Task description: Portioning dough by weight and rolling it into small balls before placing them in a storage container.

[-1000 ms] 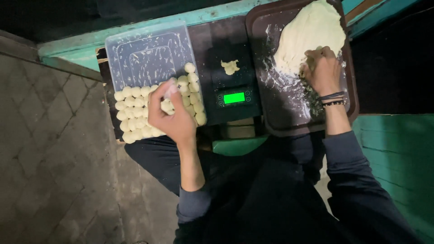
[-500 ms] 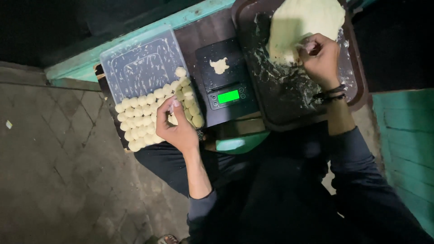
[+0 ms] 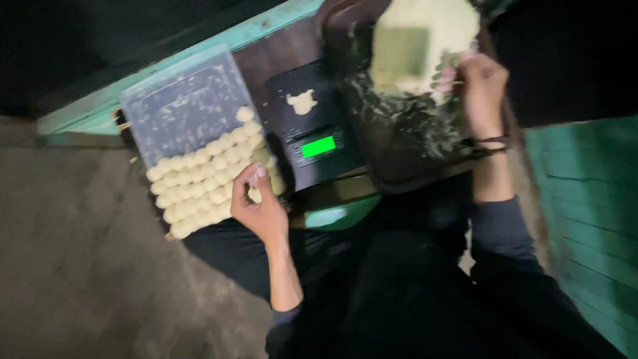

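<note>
Head view, looking straight down: a dark wooden counter [image 3: 276,56] with a teal painted edge is seen, and three things are set on it side by side. At the left, a clear rectangular plastic tray [image 3: 189,110] is filled over its near half with rows of small pale dough balls [image 3: 199,183]. In the middle, a black digital scale [image 3: 312,129] with a lit green display carries one small scrap of dough [image 3: 302,102] on its platform. At the right, a dark rectangular tray [image 3: 412,146], smeared with dough residue, bears a large pale mass of dough [image 3: 419,46].

The left hand [image 3: 258,206] is held at the near right corner of the clear tray, fingers curled together around one dough ball, against the last row. The right hand [image 3: 475,83] is closed on the edge of the large mass, fingers dug in; a dark band is worn at the wrist. Both forearms, in dark sleeves, are extended forward from the dark-clothed lap.
</note>
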